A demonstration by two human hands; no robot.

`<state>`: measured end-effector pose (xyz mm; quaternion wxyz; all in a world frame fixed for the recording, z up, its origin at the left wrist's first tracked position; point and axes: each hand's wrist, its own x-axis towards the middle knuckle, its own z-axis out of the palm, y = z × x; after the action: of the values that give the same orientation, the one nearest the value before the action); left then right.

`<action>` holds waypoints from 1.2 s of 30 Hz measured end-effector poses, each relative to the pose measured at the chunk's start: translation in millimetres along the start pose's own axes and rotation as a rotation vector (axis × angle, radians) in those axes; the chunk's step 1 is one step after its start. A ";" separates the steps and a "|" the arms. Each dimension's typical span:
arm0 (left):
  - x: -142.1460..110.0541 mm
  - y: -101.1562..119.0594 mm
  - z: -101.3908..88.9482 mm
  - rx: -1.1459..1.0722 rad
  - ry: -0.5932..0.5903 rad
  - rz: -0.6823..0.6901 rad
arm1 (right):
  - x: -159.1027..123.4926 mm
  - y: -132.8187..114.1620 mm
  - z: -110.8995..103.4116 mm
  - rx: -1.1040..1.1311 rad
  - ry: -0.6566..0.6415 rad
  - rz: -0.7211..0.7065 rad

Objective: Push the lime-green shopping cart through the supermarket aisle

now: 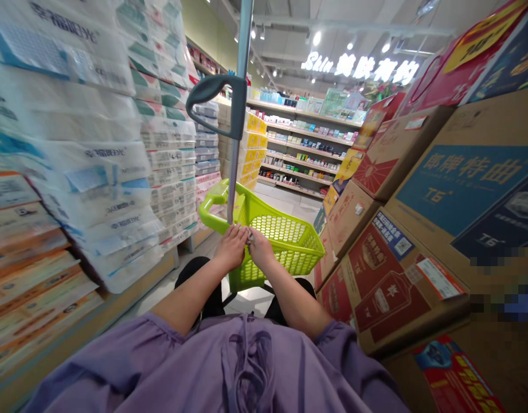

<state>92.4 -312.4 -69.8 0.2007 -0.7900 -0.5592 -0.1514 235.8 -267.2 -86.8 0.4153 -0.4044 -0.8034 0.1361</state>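
Note:
A lime green shopping basket on wheels stands in the aisle right in front of me, with a grey pull handle rising from its near rim. My left hand and my right hand meet at the near rim of the basket, at the foot of the handle. Their fingers are curled together around something small and grey that I cannot make out. Both forearms reach out from purple sleeves.
Stacked packs of tissue paper wall the left side of the aisle. Cardboard boxes are piled high on the right. Store shelves with goods stand at the far end, under a lit sign. Pale floor tiles run between.

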 end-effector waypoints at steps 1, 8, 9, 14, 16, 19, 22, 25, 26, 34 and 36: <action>-1.0 -0.8 0.6 -0.003 0.012 0.009 | -0.9 1.8 -1.9 -0.023 -0.010 0.016; 0.9 5.2 -5.9 -0.032 0.022 -0.026 | -3.8 4.8 -6.1 -0.096 0.043 0.144; 2.4 5.7 -8.7 -0.040 0.022 -0.040 | -3.0 1.9 -1.7 -0.060 0.056 0.080; 4.4 -2.8 -20.3 -0.047 0.042 -0.070 | -12.0 9.2 7.2 0.010 0.054 -0.097; 1.7 -7.0 -19.6 -0.018 0.070 -0.077 | -17.1 17.4 3.7 -0.038 0.053 -0.021; -2.4 -8.9 -14.7 0.002 0.068 -0.067 | -16.6 17.7 2.7 -0.066 0.028 -0.016; -3.9 -8.0 -11.9 -0.004 0.037 -0.082 | -10.2 8.3 9.0 -0.035 -0.019 -0.159; -4.4 -8.6 -12.5 -0.008 0.022 -0.058 | -10.4 8.8 13.2 -0.028 -0.041 -0.196; -4.7 -9.0 -12.6 -0.007 0.021 -0.045 | -12.4 11.9 13.4 -0.039 -0.040 -0.167; -4.8 -3.4 -8.1 0.000 -0.003 -0.080 | -8.3 13.3 20.2 -0.098 -0.021 -0.148; -5.0 -3.2 -8.5 -0.001 -0.006 -0.072 | -6.7 14.3 18.4 -0.100 -0.026 -0.172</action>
<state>87.7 -319.7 -64.2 0.1929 -0.7700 -0.5878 -0.1564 231.3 -261.0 -109.9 0.3941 -0.3523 -0.8464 0.0648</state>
